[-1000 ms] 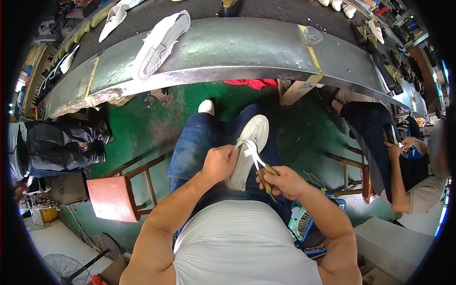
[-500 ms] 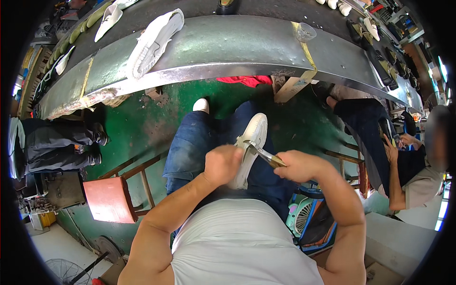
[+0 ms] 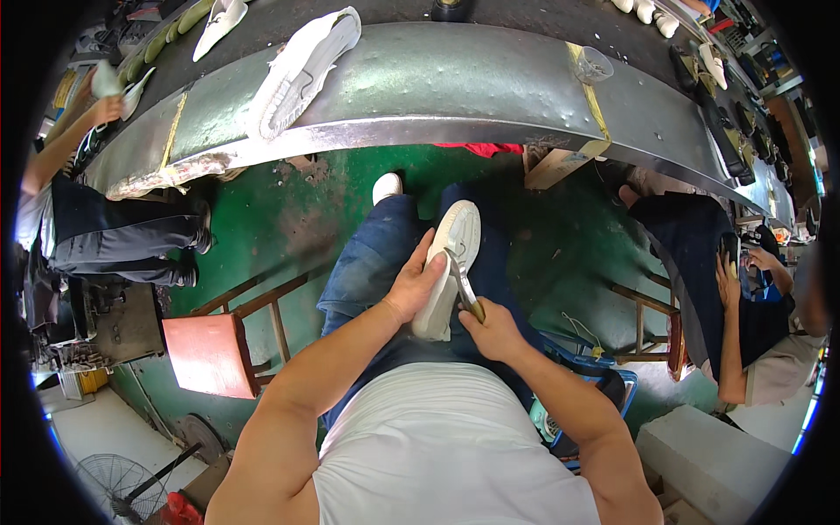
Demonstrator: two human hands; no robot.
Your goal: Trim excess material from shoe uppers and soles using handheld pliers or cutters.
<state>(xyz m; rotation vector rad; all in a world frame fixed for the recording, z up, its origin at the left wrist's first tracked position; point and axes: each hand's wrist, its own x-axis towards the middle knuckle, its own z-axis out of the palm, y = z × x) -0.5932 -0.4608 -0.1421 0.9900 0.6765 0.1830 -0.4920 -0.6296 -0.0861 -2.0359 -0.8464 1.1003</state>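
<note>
A white shoe (image 3: pixel 462 232) lies along my thighs, toe end pointing away from me. My left hand (image 3: pixel 414 284) is closed around its left side, fingers along the edge and thumb over the top. In my right hand (image 3: pixel 493 331) is a metal tool, apparently pincers (image 3: pixel 465 284), with a curved steel head and a brownish-yellow grip. The tool's head rests against the middle of the shoe, close to my left fingertips. Whether its jaws pinch anything is too small to tell.
A metal-edged workbench (image 3: pixel 394 79) runs across in front, carrying another white shoe (image 3: pixel 302 74) and a clear cup (image 3: pixel 594 64). A reddish stool (image 3: pixel 208 354) stands at left. One co-worker (image 3: pixel 735 324) sits at right; another (image 3: pixel 131 223) is at far left.
My left hand has opened from a fist and now wraps the shoe's side. My right hand has come closer with the tool, now steeper. The left co-worker's arm has come into view, raised.
</note>
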